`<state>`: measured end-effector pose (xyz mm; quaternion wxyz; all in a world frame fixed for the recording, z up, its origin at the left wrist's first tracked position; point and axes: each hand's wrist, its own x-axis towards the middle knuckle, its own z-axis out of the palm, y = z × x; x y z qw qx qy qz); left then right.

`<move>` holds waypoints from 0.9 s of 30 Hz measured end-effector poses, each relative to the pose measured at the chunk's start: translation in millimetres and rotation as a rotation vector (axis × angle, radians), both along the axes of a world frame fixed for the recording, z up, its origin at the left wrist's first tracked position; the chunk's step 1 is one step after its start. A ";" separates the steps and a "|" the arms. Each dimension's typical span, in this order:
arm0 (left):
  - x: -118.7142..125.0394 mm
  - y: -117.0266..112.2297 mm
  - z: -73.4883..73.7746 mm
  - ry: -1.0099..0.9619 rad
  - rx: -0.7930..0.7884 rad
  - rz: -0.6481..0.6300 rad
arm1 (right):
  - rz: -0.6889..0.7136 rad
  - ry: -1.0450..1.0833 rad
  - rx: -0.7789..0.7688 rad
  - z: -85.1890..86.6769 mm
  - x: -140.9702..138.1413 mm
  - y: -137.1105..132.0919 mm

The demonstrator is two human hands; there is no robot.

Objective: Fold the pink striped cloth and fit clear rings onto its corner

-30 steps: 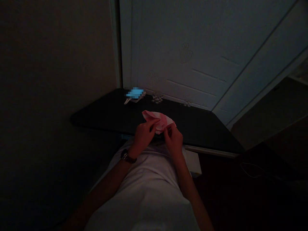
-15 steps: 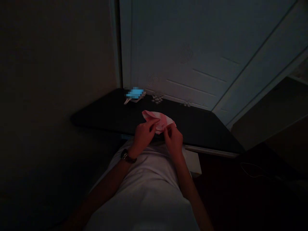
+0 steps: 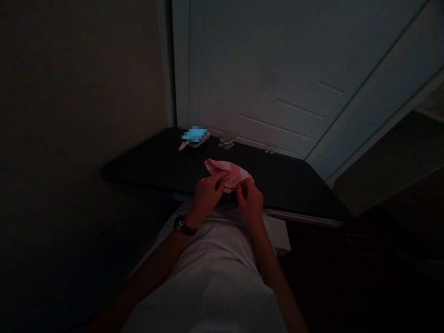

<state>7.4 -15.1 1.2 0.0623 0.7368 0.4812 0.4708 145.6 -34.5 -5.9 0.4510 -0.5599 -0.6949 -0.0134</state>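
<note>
Pink-and-white thin cloth [image 3: 238,172]: pinched between fingertips of left hand [image 3: 207,193] and right hand [image 3: 251,200]; seemingly mid-adjustment, next move likely needs steady grip.

Left hand [image 3: 209,192] and right hand [image 3: 250,198] pinch a pink-and-white cloth [image 3: 233,172] above a dark table [image 3: 291,185].

Wall [image 3: 86,69]: brownish, ten o'clock
Panel [image 3: 225,55]: pale, with hearts [image 3: 267,77] and lines [image 3: 275,126], twelve to two o'clock
Tabletop [image 3: 284,180]: black, nine o'clock through centre toward four
Floor [image 3: 322,286]: dark reddish, four o'clock
Light: dim throughout
</note>
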 end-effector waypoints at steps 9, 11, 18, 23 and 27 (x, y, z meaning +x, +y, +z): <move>-0.5 1.0 -0.8 0.006 0.002 0.013 | 0.055 -0.009 -0.006 -0.3 2.2 -0.5; -0.8 1.0 -0.8 -0.004 0.001 0.005 | 0.095 -0.013 -0.002 -0.4 3.3 -1.4; 0.5 1.2 -1.7 -0.006 0.002 0.019 | 0.043 0.030 0.003 -1.4 2.2 0.5; 0.2 1.8 -2.1 -0.028 0.015 -0.001 | -0.011 0.041 -0.013 -0.7 0.5 2.5; -0.3 1.3 -1.3 -0.084 0.023 -0.031 | -0.035 0.046 -0.029 0.0 -0.3 2.6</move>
